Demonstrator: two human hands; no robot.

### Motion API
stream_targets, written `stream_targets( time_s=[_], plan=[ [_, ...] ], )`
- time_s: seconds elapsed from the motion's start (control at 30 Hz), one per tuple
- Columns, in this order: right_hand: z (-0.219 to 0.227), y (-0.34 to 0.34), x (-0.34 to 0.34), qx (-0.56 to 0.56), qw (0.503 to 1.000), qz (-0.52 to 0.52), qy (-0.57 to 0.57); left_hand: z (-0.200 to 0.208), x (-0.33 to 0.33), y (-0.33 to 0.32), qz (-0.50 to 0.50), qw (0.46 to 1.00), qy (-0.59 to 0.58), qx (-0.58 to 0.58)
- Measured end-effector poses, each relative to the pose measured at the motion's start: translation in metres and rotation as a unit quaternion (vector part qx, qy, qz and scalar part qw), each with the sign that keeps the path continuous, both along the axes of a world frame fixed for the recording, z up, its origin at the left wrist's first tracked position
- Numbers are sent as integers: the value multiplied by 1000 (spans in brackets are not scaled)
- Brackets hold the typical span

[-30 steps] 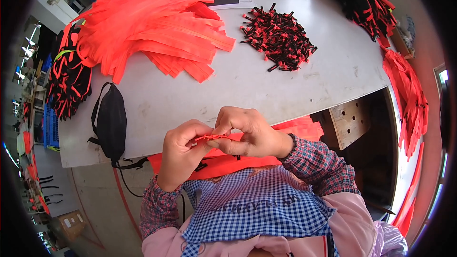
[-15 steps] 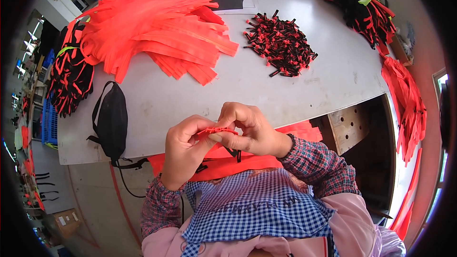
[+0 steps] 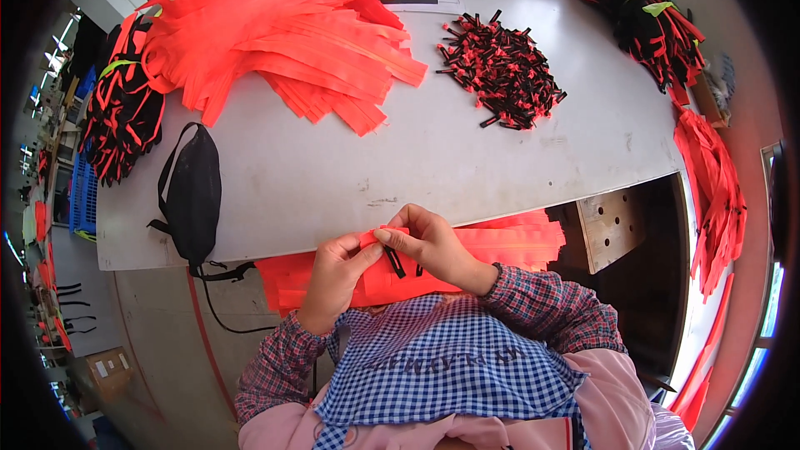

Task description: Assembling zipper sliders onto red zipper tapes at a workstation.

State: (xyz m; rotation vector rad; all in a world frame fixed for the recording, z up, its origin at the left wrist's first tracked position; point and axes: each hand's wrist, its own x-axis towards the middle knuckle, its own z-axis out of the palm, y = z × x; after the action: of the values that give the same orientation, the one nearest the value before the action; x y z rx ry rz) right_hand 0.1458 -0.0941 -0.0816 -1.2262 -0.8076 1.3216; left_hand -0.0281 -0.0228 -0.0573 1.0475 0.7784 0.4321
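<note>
Close together above my lap, near the table's front edge, my left hand (image 3: 333,277) and my right hand (image 3: 433,248) pinch the end of an orange-red zipper tape (image 3: 370,237) between thumbs and fingers. Black zipper pulls (image 3: 394,262) hang just below the fingertips; whether they are attached to this tape is hard to make out. Beneath the hands, a stack of orange zipper tapes (image 3: 512,243) lies across my lap. Further off on the table sits a pile of zipper sliders with black and red pulls (image 3: 502,73).
A large heap of orange zipper tapes (image 3: 275,37) covers the table's (image 3: 333,175) far left. Tied black-and-red bundles lie at the far left (image 3: 121,121) and far right (image 3: 642,12). A black pouch (image 3: 197,196) with a cord rests at the front left edge. Orange tapes (image 3: 708,192) hang at right.
Both hands have come lower and nearer my body, still pinching the tape. The tape end has turned, and more of the lap stack shows. The whole view has shifted slightly.
</note>
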Motion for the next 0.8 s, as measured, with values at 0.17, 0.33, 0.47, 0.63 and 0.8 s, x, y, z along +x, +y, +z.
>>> stream_targets(
  time_s=[0.17,0.33,0.47,0.63,0.8],
  plan=[
    [-55,-26,-13,-164,986,20,-31,-73,-8,-27,51,990,25,-129],
    [-73,-32,-12,-209,977,41,-17,-98,-12,-34,39,993,22,-111],
    [-73,-35,-10,-191,979,37,-59,-103,-9,-32,48,991,23,-123],
    [-78,-29,-12,-232,971,9,-59,-115,-2,-28,68,987,10,-144],
    [-94,-30,-20,-201,979,-43,-1,-123,1,-27,73,989,-13,-129]
  ],
)
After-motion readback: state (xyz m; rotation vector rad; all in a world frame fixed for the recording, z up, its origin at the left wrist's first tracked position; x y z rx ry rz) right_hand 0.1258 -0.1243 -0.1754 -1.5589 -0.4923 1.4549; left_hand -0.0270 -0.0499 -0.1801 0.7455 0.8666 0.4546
